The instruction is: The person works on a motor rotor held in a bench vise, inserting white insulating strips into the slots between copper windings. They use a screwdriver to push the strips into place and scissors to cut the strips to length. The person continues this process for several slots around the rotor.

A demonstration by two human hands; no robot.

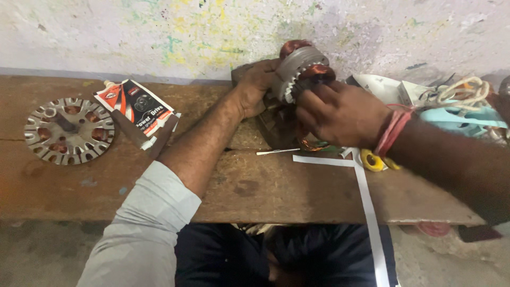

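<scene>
Surface: worn brown wooden bench (276, 191), planks with a seam running left-right, stained and scuffed. Behind it a whitewashed wall (159, 32) flecked with green and yellow paint. Grey concrete floor (32, 255) below the front edge.

Left hand (255, 85) wraps the left side and back of the round grey metal motor stator with copper-red windings (303, 69), fingers curled tight round it. Right hand (340, 114) grips the same stator from the front right, fingers closed over the winding, red thread bands on the wrist. Stator is held on edge at the back middle of the bench, near the wall, over a dark block I can't identify.

Around it: flat round slotted grey metal lamination disc (69, 130) far left, well apart from the hands. Red, black and white printed sachet (139, 109) between disc and left forearm, lying on a dark wedge. White paper strips (366, 196) run from under the right hand towards the front edge and over it. Yellow tape roll (372, 159) just below the right wrist. Right rear is cluttered: white and pale blue plastic casing (457, 114) with a coil of cream cord (467, 90) on top.

Room: front centre of the bench, between the forearms, is open wood. Left forearm crosses diagonally, cutting off the disc side. Right arm covers the right front corner. Stator sits close to the wall.
</scene>
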